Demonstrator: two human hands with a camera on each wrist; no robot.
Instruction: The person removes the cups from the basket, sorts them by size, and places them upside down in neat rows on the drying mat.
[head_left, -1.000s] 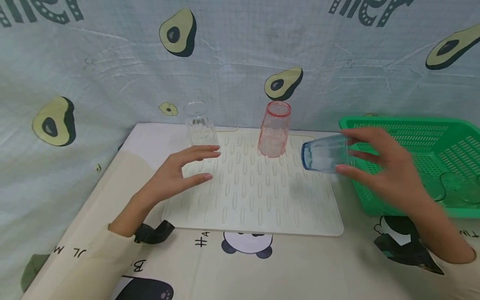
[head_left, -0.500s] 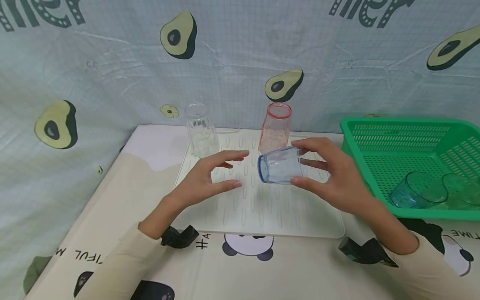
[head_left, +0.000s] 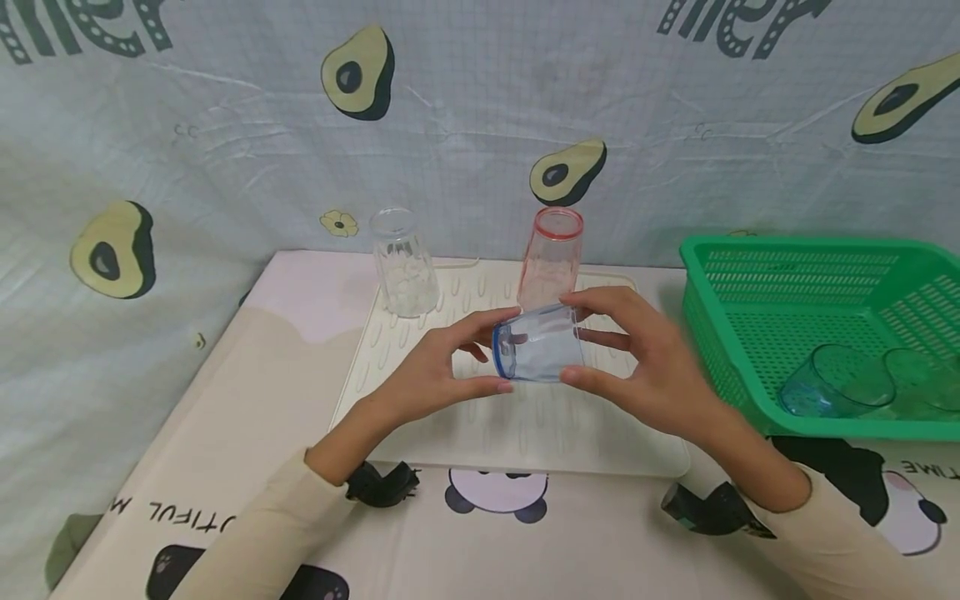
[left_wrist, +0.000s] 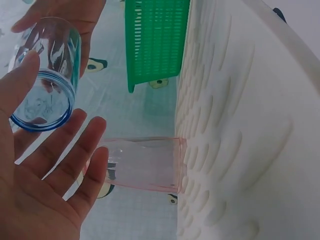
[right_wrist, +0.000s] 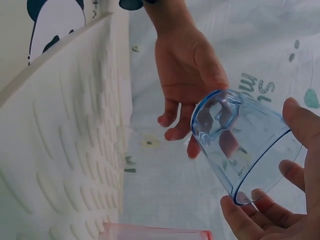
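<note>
A clear blue drinking glass (head_left: pixel 542 343) is held sideways above the white ribbed drying mat (head_left: pixel 487 433), its thick base to the left. My right hand (head_left: pixel 645 367) grips it at the rim end, thumb below and fingers above. My left hand (head_left: pixel 427 367) has its thumb and index finger on either side of the base; in the left wrist view the thumb (left_wrist: pixel 25 75) overlaps the glass and the other fingers spread loosely. Behind them a pink-tinted glass (head_left: pixel 551 258) and a colourless glass (head_left: pixel 405 267) stand upside down at the mat's back.
On the right stands a green plastic basket (head_left: pixel 795 250) holding a blue glass (head_left: pixel 832 383) and a greenish glass (head_left: pixel 918 379). A printed cloth with avocados (head_left: pixel 360 73) hangs behind the table. The pink glass is close behind the held one.
My right hand has carried the blue glass left from beside the basket to over the mat's middle. My left hand has moved right to meet its base.
</note>
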